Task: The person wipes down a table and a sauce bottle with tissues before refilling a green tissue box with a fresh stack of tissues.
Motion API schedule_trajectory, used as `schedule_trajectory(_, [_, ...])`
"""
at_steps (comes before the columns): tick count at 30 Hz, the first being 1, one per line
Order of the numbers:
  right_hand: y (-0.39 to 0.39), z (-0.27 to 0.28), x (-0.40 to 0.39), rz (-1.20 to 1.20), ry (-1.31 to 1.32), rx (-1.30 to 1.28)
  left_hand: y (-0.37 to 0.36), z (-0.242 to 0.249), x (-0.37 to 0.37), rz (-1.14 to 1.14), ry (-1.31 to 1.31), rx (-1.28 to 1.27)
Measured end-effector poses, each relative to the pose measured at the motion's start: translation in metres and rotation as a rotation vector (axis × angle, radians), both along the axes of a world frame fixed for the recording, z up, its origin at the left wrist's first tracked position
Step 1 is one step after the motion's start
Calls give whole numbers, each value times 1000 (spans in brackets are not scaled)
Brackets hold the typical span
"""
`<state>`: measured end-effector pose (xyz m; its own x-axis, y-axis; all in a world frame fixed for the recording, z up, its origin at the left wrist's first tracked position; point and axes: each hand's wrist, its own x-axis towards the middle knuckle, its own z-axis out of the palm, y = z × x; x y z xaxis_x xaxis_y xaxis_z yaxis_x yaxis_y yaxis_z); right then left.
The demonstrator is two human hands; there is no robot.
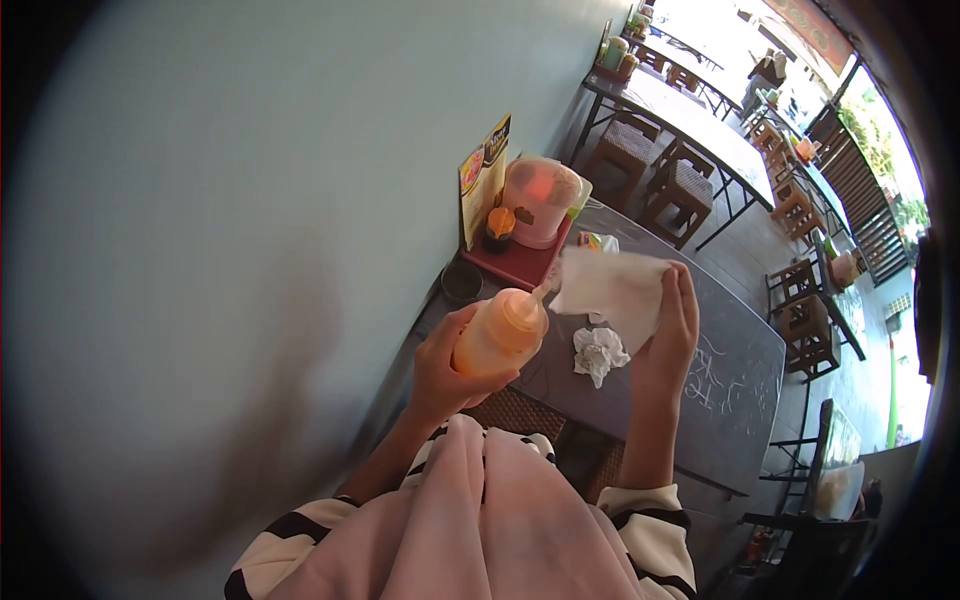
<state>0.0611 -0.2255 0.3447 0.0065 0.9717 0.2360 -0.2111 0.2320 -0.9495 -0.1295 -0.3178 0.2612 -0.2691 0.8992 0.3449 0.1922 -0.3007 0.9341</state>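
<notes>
My left hand (pixel 436 375) is wrapped round a clear squeeze bottle (pixel 495 338) with orange sauce low inside. The bottle is tilted, its nozzle pointing up and right. A thin white tissue (pixel 608 285) hangs spread out from my right hand (pixel 676 325), pinched between thumb and fingers. The tissue's left edge comes right up to the nozzle. Below it, a crumpled tissue (pixel 598 356) lies on the dark table (pixel 735 345). Just beyond the bottle stands a red tray (pixel 527 266) carrying a pinkish lidded tub (pixel 538 205) and a dark bottle with an orange cap (pixel 498 232).
A printed card (pixel 480 185) leans by the pale wall (pixel 250 150) on my left. Near the tray sits a dark round cup (pixel 462 281). Ahead are another long table (pixel 690 115) and wooden stools (pixel 685 190). Far off, a person (pixel 768 70) is near the bright opening.
</notes>
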Motion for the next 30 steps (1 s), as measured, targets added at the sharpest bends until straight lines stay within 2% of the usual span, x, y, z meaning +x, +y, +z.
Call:
schedule_trajectory(2, [11,-5,-5,-120,247,-88,1,0,0,-33,-3,17])
schedule_trajectory(3, [9,-6,-8,-120,248,-87,0,-1,-1,-86,-28,7])
schedule_trajectory(5, [-2,-9,-16,30,-27,-108,0,-2,-2,-139,-55,-5])
schedule_trajectory(6, [-5,-11,-19,196,-100,-78,1,-3,-2,-222,-135,-40])
schedule_trajectory(7, [-5,-17,-19,428,-59,-108,2,-4,-2,-306,-215,-75])
schedule_trajectory(8, [-7,-15,-24,426,-58,-109,3,-12,-3,-307,-215,-76])
schedule_trajectory(10, [-12,-11,-37,729,184,-149,7,-39,-7,-446,-105,-93])
schedule_trajectory(11, [-8,-13,-36,729,185,-150,9,-49,-5,-447,-105,-95])
schedule_trajectory(13, [4,-17,-31,1025,134,-85,14,-56,3,-516,-683,-442])
schedule_trajectory(14, [7,-15,-32,1021,135,-86,11,-58,3,-519,-683,-445])
schedule_trajectory(16, [11,-12,-32,1064,93,-112,4,-42,3,-526,-371,-222])
schedule_trajectory(19, [9,-13,-34,1064,147,-139,8,-55,0,-536,-262,-123])
schedule_trajectory(23, [10,-15,-33,1060,159,-214,5,-51,0,-583,-304,-188])
schedule_trajectory(26, [11,-18,-32,982,24,-130,5,-54,1,-618,-331,-233])
schedule_trajectory(28, [7,-16,-35,923,144,-161,7,-64,4,-632,-444,-260])
schedule_trajectory(30, [4,-12,-36,899,160,-180,6,-62,6,-653,-450,-215])
